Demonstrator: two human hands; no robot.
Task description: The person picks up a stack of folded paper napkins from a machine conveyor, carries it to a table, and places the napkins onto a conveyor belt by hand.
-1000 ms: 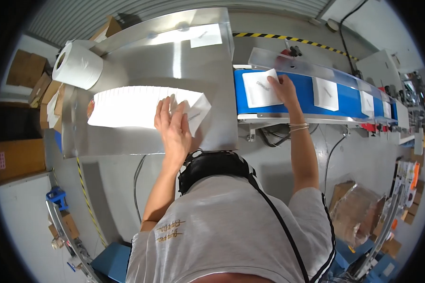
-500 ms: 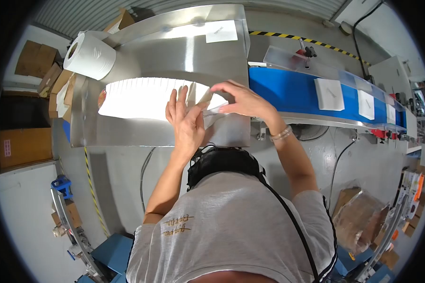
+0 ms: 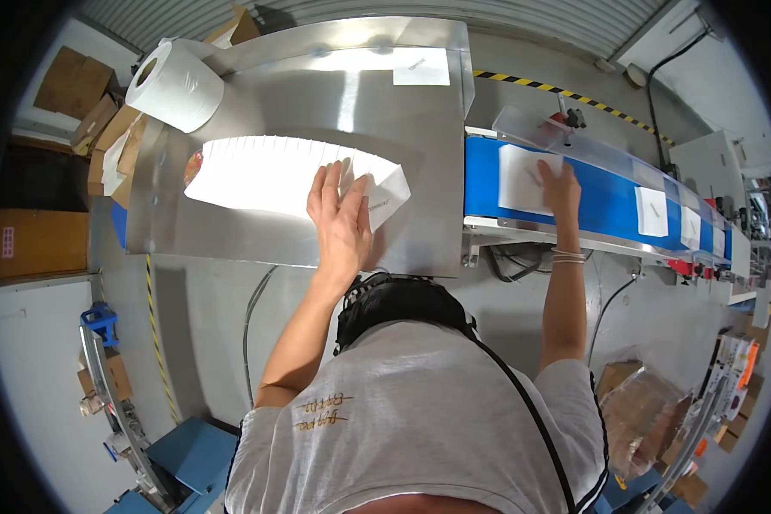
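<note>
A fanned row of white packets (image 3: 257,176) lies on the steel table (image 3: 274,103). My left hand (image 3: 343,218) rests on the right end of that row, its fingers spread over the packets. Over the near end of the blue conveyor belt (image 3: 481,176), my right hand (image 3: 560,195) has its fingers closed on the right side of a white packet (image 3: 519,178), which is slightly blurred. Farther along the belt lie several more white packets, the nearest being a packet with small dark print (image 3: 651,212).
A large white paper roll (image 3: 180,87) stands at the table's back left. One flat white packet (image 3: 421,67) lies near the back edge. A clear guard (image 3: 531,130) runs along the belt's far side. Cardboard boxes (image 3: 43,244) are at the left.
My right hand has moved from the row's right end to the belt, now with a packet. My left hand stays on the row. The packets on the belt have shifted relative to its near end.
</note>
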